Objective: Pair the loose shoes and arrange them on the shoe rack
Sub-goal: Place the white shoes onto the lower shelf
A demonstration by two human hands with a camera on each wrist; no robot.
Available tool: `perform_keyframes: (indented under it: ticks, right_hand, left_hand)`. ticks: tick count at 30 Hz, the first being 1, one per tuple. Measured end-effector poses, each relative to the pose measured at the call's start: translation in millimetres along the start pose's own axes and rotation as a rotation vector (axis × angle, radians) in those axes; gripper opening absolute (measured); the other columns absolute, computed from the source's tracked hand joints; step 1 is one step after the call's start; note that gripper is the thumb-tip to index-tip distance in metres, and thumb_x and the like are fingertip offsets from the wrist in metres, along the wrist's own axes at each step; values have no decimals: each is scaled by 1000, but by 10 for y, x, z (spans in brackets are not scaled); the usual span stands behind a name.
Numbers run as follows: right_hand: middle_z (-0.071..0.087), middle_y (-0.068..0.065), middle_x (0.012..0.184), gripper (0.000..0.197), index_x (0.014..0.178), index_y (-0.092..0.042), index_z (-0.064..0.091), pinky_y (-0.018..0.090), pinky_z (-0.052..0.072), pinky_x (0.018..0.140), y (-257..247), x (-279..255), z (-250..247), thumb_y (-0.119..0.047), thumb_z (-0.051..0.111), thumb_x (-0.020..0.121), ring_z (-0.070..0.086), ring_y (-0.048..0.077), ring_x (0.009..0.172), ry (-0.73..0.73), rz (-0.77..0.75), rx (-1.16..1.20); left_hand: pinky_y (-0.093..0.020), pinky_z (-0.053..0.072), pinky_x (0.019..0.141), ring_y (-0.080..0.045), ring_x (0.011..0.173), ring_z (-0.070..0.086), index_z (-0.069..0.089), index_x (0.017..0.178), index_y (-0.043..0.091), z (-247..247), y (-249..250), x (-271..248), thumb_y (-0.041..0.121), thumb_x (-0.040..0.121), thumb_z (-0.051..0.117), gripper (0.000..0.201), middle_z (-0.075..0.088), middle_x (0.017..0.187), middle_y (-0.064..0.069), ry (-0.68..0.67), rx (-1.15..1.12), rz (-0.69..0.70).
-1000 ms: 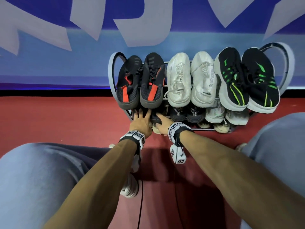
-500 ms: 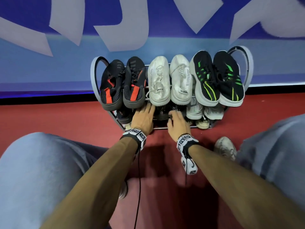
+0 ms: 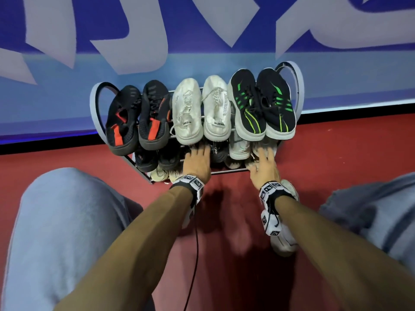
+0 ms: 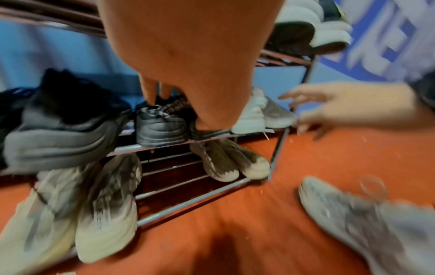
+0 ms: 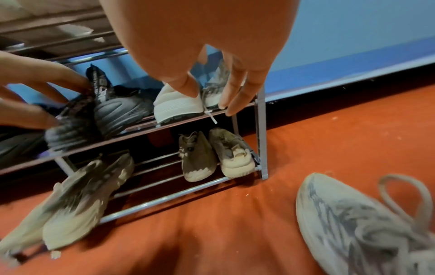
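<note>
My hands have moved right along the rack's [image 3: 298, 86] middle shelf since a second ago. The left hand [image 3: 198, 161] now touches a dark shoe [image 5: 73, 121] at mid-shelf with loose fingers. The right hand [image 3: 265, 167] is spread at the pale pair [image 5: 179, 104] near the right end. I judge only straightening remains; the shoe on the floor [image 5: 353, 219] looks like my own.

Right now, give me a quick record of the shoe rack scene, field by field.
top shelf: orange-black pair, white pair, green-black pair
middle shelf: dark shoes, white pair at right end
bottom shelf: beige pair right, tan pair left
left hand: fingers on a dark shoe, middle shelf
right hand: open, fingertips at the white pair
floor: grey shoe worn on the person's foot
</note>
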State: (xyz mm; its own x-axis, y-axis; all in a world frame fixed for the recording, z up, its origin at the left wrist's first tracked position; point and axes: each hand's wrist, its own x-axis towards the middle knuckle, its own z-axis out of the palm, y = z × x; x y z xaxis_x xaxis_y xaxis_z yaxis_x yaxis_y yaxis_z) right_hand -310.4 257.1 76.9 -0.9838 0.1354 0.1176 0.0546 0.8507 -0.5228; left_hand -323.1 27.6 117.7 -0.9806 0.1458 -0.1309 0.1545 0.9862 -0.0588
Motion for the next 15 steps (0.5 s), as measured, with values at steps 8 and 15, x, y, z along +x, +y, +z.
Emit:
perform_keyframes:
  ticks: [8, 15]
  right_hand:
    - [55, 20, 124, 43, 125, -2, 46, 35, 47, 81, -146, 315, -60, -15, 62, 88, 62, 34, 96, 256, 831, 691]
    - [49, 18, 145, 42, 144, -2, 41, 38, 43, 107, -260, 299, -96, -22, 35, 108, 50, 30, 133, -353, 1011, 1229]
  left_hand:
    - [-43, 28, 118, -31, 145, 27, -3, 160, 16, 43, 598, 60, 30, 80, 61, 104, 19, 164, -8, 31, -7, 293]
    - [-48, 23, 114, -28, 138, 38, -7, 159, 14, 8, 764, 321, 40, 87, 59, 101, 35, 158, -6, -89, 26, 283]
